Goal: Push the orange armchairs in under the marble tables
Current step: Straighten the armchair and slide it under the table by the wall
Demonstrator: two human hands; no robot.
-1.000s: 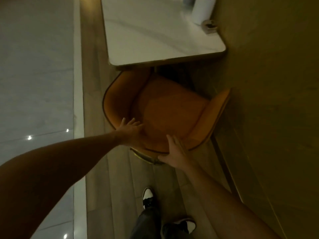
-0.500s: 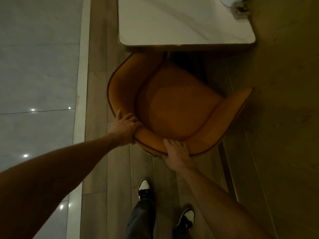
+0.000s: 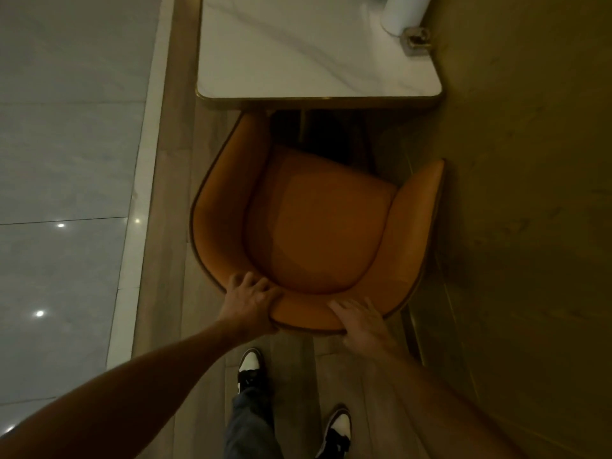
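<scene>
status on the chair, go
Left hand grips chair back, right hand lies on it. Chair skewed, mostly out from table. Wall close beside right arm.

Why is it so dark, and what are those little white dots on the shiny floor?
In the head view the room is dimly lit, so the orange leather armchair looks brownish; the dots are lamp glare on the glossy grey floor tiles; under the white marble table lies black shadow.

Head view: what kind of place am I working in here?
Probably a restaurant or café: a marble table with a brass edge, an orange armchair drawn up to it, and a white holder on the tabletop.
</scene>
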